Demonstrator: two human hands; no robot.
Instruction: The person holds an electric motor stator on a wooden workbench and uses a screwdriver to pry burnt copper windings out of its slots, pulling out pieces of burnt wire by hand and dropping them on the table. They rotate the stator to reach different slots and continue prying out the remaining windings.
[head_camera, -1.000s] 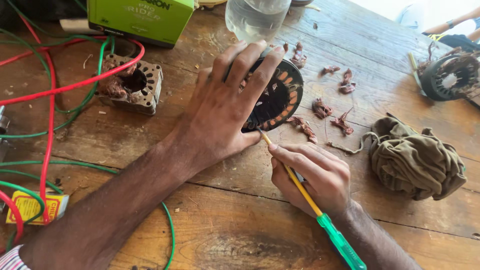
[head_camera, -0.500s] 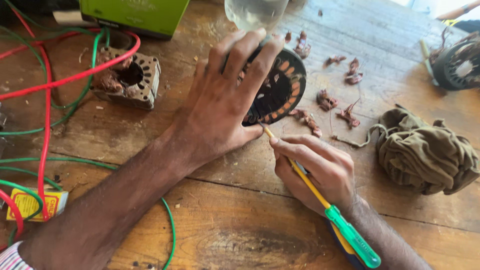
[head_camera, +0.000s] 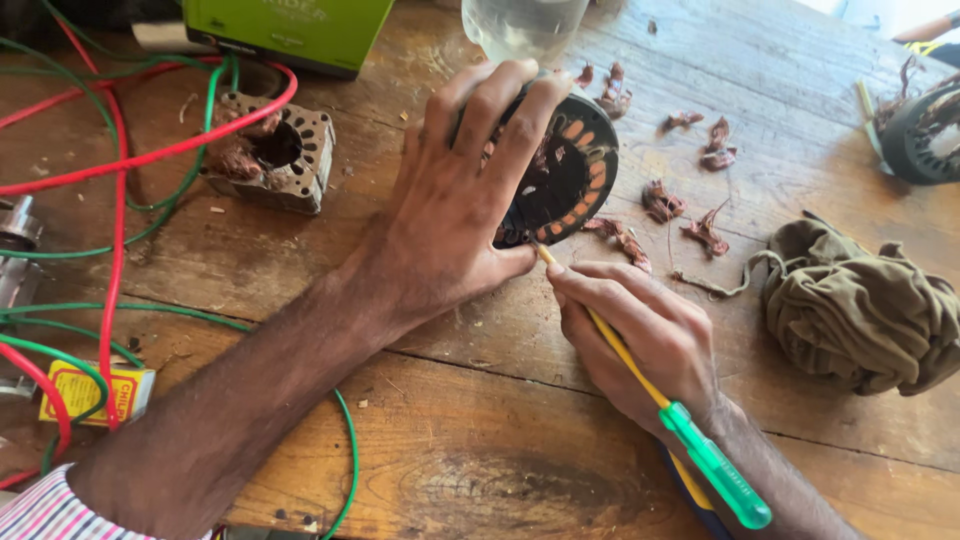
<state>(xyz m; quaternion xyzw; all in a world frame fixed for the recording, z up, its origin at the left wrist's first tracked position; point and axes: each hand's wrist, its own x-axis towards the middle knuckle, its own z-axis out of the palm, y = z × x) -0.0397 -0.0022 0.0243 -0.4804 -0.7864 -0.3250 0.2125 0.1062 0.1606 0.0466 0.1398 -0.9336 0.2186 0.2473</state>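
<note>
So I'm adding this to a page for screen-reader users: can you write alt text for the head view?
A left hand steadies a round black motor core on a wooden table while the right hand pokes its edge with a yellow screwdriver that has a green handle. Copper wire scraps, an olive rag, a second square core and red and green cables lie around.

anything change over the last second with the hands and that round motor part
Hardly anything moved. The left hand keeps pressing the round stator to the table, and the right hand keeps the screwdriver tip at its lower edge. Nothing was picked up or released; only the camera view shifted slightly.
</note>
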